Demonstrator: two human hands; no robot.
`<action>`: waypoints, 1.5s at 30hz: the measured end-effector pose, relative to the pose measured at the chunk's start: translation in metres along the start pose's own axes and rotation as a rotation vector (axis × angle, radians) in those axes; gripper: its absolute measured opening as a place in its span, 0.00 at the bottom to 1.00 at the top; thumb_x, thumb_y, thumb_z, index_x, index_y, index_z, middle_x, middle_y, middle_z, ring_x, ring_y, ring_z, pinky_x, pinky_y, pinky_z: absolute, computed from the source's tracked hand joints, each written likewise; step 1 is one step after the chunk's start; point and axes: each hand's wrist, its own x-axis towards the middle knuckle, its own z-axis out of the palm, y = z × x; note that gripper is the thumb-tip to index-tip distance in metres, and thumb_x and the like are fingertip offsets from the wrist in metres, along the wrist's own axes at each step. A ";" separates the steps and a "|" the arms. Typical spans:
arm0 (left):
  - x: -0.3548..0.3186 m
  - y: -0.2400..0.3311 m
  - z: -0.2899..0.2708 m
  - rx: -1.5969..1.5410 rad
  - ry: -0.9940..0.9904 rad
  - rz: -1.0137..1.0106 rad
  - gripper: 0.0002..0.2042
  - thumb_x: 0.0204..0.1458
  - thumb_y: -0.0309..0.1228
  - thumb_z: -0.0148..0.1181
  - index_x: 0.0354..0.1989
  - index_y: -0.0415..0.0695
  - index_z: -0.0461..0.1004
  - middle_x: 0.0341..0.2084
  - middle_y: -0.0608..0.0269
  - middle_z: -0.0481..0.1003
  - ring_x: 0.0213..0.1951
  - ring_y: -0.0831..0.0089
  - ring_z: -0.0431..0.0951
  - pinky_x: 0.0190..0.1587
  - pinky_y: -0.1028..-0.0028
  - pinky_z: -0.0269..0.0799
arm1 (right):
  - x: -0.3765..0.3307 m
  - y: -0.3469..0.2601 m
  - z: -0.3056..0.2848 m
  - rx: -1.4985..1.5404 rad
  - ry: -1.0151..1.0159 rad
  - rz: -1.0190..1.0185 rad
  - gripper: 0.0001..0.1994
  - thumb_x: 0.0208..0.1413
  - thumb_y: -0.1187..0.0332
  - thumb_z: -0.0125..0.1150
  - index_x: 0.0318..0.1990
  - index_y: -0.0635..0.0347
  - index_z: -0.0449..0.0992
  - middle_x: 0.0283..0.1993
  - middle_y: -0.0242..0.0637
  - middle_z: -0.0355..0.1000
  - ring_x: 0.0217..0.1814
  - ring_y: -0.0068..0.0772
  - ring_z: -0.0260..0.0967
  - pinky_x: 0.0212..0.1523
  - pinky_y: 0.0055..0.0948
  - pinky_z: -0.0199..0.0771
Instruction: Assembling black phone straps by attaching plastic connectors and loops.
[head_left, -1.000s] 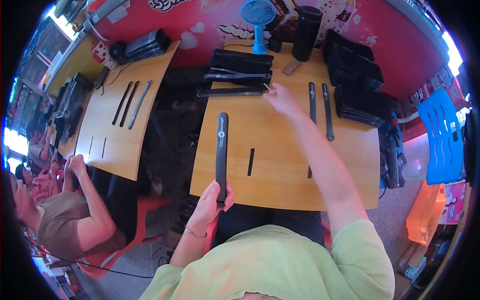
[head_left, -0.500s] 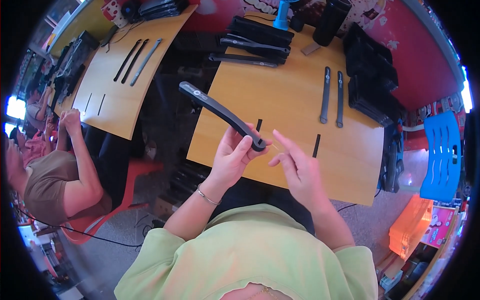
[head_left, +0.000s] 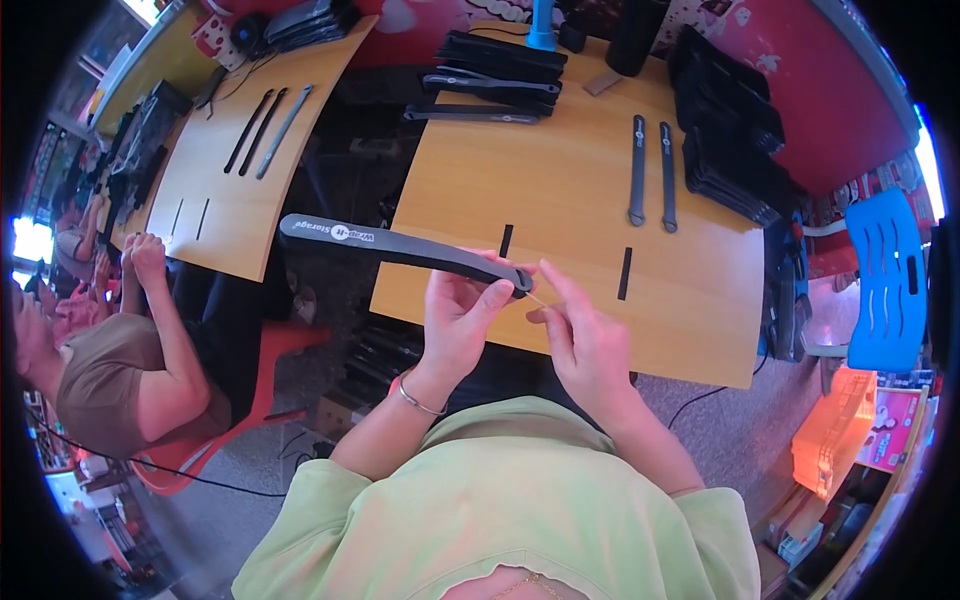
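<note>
A long grey-and-black strap (head_left: 400, 245) with white print sticks out to the left over the table's near-left edge. My left hand (head_left: 458, 318) is closed around its right end, thumb on top. At that end, a thin pale strand (head_left: 538, 299) runs toward my right hand (head_left: 592, 352), whose thumb and index finger pinch it. What the strand is made of is too small to tell. Just beyond my hands, two short black strips (head_left: 507, 241) (head_left: 625, 273) mark the tabletop. Two more grey straps (head_left: 637, 170) (head_left: 668, 178) lie side by side farther right.
On the wooden table (head_left: 560, 180), a pile of straps (head_left: 500, 85) lies at the back left. Black stacks (head_left: 730, 180) line the right edge. A black cylinder (head_left: 637, 35) and a blue stand (head_left: 541, 25) are at the back. A seated person (head_left: 140, 380) works at the left table.
The strap has swung from a steep diagonal to nearly level, its free end now lower and farther left. My right fingers have come closer to the strap's held end.
</note>
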 end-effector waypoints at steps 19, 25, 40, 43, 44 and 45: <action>0.004 0.005 0.001 0.537 -0.142 0.420 0.16 0.51 0.16 0.57 0.47 0.39 0.62 0.41 0.59 0.67 0.47 0.54 0.76 0.49 0.64 0.73 | 0.012 -0.010 0.007 0.913 -0.152 0.512 0.19 0.61 0.76 0.48 0.59 0.58 0.61 0.31 0.38 0.77 0.21 0.14 0.64 0.22 0.15 0.60; 0.019 0.016 -0.016 -0.076 -0.123 -0.230 0.19 0.54 0.21 0.57 0.55 0.38 0.64 0.41 0.58 0.74 0.44 0.70 0.76 0.47 0.69 0.76 | 0.018 -0.006 0.009 0.289 0.036 0.017 0.13 0.58 0.76 0.53 0.51 0.58 0.67 0.31 0.40 0.77 0.33 0.32 0.78 0.31 0.23 0.73; 0.021 0.010 -0.005 0.225 -0.192 -0.230 0.35 0.54 0.21 0.56 0.67 0.35 0.43 0.47 0.54 0.72 0.48 0.73 0.73 0.53 0.72 0.68 | 0.021 0.008 0.013 0.478 -0.025 0.185 0.08 0.56 0.78 0.56 0.43 0.63 0.74 0.29 0.42 0.77 0.32 0.32 0.78 0.31 0.23 0.73; 0.019 0.011 -0.005 0.257 -0.211 -0.209 0.35 0.55 0.20 0.54 0.68 0.36 0.42 0.49 0.52 0.71 0.48 0.72 0.74 0.53 0.71 0.68 | 0.020 0.010 0.014 0.419 -0.004 0.140 0.08 0.54 0.78 0.57 0.42 0.62 0.75 0.28 0.41 0.76 0.31 0.33 0.78 0.31 0.24 0.73; 0.019 0.013 -0.003 0.249 -0.214 -0.221 0.34 0.55 0.19 0.53 0.68 0.37 0.41 0.49 0.52 0.71 0.48 0.71 0.74 0.53 0.71 0.68 | 0.020 0.009 0.012 0.344 0.015 0.108 0.08 0.54 0.78 0.57 0.42 0.61 0.75 0.28 0.40 0.76 0.31 0.34 0.77 0.31 0.25 0.73; 0.019 0.014 -0.001 0.241 -0.217 -0.233 0.34 0.55 0.18 0.51 0.68 0.37 0.40 0.49 0.53 0.71 0.49 0.71 0.74 0.53 0.71 0.68 | 0.021 0.009 0.011 0.268 0.035 0.077 0.09 0.53 0.78 0.57 0.41 0.60 0.76 0.28 0.39 0.76 0.30 0.34 0.77 0.30 0.25 0.73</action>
